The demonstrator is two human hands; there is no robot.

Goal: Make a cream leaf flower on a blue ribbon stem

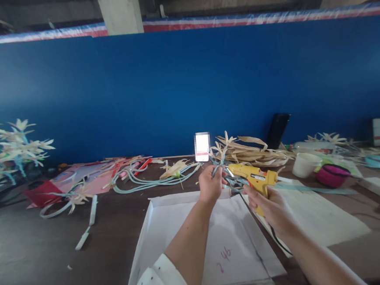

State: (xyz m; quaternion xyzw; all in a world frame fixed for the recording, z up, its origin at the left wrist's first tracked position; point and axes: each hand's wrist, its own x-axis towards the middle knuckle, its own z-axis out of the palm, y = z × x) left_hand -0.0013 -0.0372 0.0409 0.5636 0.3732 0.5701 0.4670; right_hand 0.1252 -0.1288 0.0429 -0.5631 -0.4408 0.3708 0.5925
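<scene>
glue gun (258, 179) within right fingers (252, 195)

White polka-dot sleeve (161, 281) on left arm; small dark dots, widely spaced, soft folds, edge around elbow level. Left forearm (189, 235) bare below it. Left hand (211, 184) bare. Right forearm (313, 249) and right hand (269, 203) bare; right-side sleeve out of frame.

On-screen, I read handwritten digits (224, 259), "2 46", on a white cardboard tray (233, 235); the label (257, 176) on the yellow glue gun (264, 183) is illegible.
</scene>
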